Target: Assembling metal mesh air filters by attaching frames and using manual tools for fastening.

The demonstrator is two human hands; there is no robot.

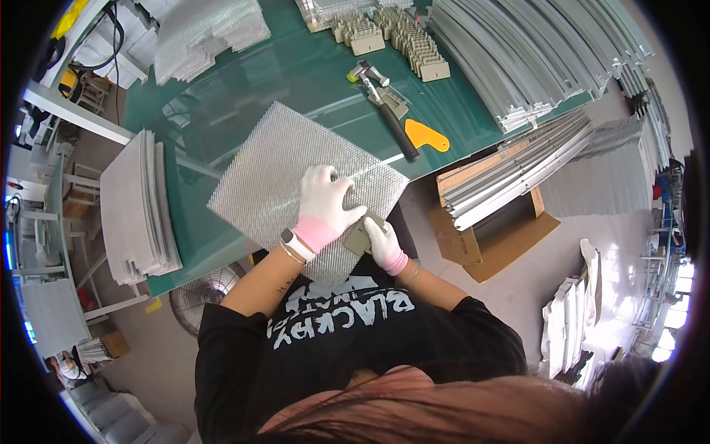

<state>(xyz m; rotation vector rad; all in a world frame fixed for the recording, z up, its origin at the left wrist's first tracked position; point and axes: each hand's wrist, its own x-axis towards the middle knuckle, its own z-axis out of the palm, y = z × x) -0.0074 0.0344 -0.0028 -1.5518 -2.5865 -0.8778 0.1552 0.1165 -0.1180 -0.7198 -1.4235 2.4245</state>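
Note:
A silvery honeycomb-textured panel [259, 170] lies at an angle on the green table, its near corner overhanging the edge toward my body. My left hand [322, 200], in a white glove with a pink cuff, rests on the panel with fingers and thumb apart. Its thumb reaches toward a small grey-green plate [358, 240] at the panel's near right side. Gloved likewise, my right hand [383, 244] pinches that plate against the panel's edge. The plate's right part is hidden under my fingers.
On the green table [200, 248] lie a black-handled hammer [396, 126], a yellow scraper [427, 136] and rows of small beige plates [414, 44]. Long grey strips [532, 52] are stacked far right. A cardboard box [510, 240] with strips stands right; stacked sheets [137, 207] stand left.

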